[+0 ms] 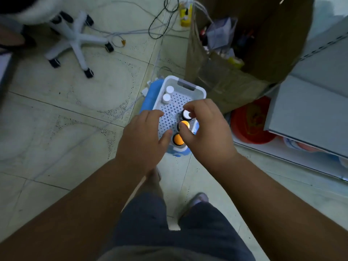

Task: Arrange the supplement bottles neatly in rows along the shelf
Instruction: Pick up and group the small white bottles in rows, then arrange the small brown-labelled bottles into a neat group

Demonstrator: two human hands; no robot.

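Still unloading: my right hand [205,129] pinches the white-capped bottle [186,114] at the basket [185,84]'s right edge, left hand [143,136] loose, empty; next, lift shelfward.

bottles [168,95] in basket [199,95] — box [226,76] behind

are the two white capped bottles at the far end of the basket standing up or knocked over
Upright. Both white-capped bottles show only their round caps facing the camera, side by side against the far left wall of the white basket.

Five bottles [169,89] — two orange-capped [178,139], three white-capped
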